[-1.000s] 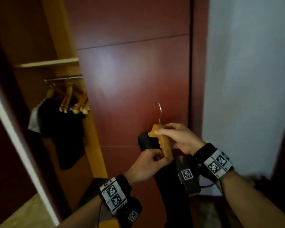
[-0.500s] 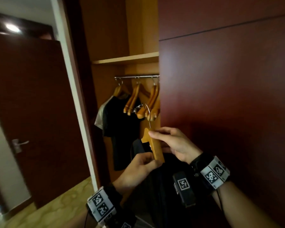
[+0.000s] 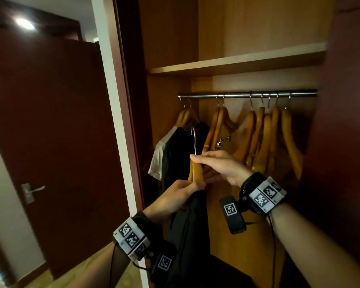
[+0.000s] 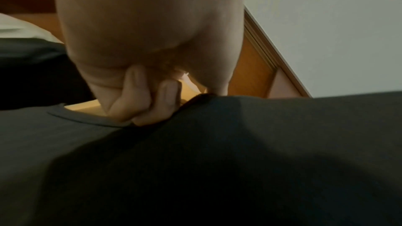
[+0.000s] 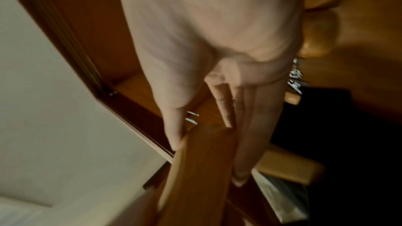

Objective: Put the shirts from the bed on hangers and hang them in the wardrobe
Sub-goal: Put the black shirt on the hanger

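Background, far left: a dark reddish-brown room door [image 3: 50,113] with a metal lever handle [image 3: 32,190], then a white door frame [image 3: 114,113], then the open wardrobe [image 3: 247,34] with warm orange wood walls and a shelf above a round steel rail [image 3: 247,94].

Left end of rail: a black shirt [image 3: 181,154] over a white one, both on wooden hangers.

Left hand [image 3: 175,199] comes up from below, wrist banded with a printed marker cuff. Its fingers [image 4: 150,107] curl in and pinch the collar edge of the dark grey shirt [image 3: 189,229] against the lower part of the held hanger [image 3: 196,172]. The shirt is soft matte knit, hanging limp below the hand in front of the wardrobe opening, below the rail.

The held hanger is smooth varnished wood with a thin wire hook [image 3: 194,140] (hook clear of the rail).

Right hand [image 3: 220,166] reaches in from the right, palm down, fingers long and pressed together along one face of the hanger top, thumb on the other, clamping it.

Right: bare wooden hangers [image 3: 264,138], curved and glossy, crowd the rail.
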A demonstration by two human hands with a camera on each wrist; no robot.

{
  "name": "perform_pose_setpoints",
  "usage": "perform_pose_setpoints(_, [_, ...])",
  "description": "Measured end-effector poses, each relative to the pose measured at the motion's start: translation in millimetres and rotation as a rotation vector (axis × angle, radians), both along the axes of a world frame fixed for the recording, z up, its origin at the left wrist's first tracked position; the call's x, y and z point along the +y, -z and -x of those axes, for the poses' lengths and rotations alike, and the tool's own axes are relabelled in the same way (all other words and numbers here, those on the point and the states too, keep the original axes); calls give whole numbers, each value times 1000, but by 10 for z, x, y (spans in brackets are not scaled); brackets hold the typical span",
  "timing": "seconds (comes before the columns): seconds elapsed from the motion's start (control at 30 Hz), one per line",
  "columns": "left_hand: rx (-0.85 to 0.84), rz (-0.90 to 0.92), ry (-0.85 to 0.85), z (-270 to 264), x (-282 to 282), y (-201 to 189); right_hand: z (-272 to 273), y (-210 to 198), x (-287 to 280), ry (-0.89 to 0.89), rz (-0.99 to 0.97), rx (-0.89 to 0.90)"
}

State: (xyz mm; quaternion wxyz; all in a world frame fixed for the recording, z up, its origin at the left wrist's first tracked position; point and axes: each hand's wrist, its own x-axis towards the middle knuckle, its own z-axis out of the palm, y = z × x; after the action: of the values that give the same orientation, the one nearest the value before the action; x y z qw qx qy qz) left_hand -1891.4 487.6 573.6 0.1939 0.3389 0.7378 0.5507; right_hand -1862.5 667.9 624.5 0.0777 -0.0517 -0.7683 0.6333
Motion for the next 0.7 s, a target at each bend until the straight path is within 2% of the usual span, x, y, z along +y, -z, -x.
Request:
perform_pose_setpoints(0.1, [-24,-43,33,391,17,-55,388,-205,75,-57,-96,-9])
perform_pose_setpoints(0.23, [-39,-109,-3,915,157,-152,860,-433,187,-85,-189,3])
perform_pose_setpoints(0.43, [-46,-107,9,1569,503,-453,1450,-749,486,-23,-235,8])
perform_pose_setpoints(0.7, [22,-93,126,2301,862,-590,1992,-955,728,146,-292,12])
